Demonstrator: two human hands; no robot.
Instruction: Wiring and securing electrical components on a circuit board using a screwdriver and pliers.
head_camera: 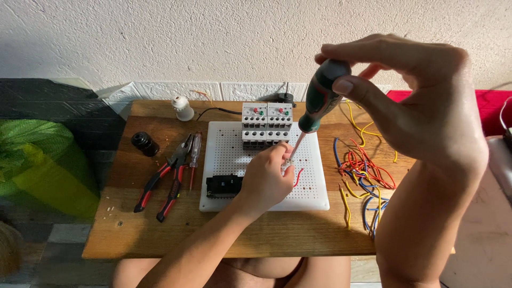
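Observation:
My right hand [421,101] grips the top of a dark green screwdriver [319,98], held nearly upright, its shaft tip reaching down to a small part at the fingertips of my left hand. My left hand [265,178] pinches that small part on the white perforated board [314,186], next to a short red wire [298,176]. Two grey relay blocks [266,124] stand at the board's far edge. A black component [223,185] lies on the board left of my left hand.
Red-handled pliers [165,184] and a tester screwdriver [194,154] lie left of the board on the wooden table [160,240]. A black cap [144,143] and white lamp holder [183,108] sit behind. Loose red, yellow and blue wires [362,176] lie right. A green bag [37,165] is far left.

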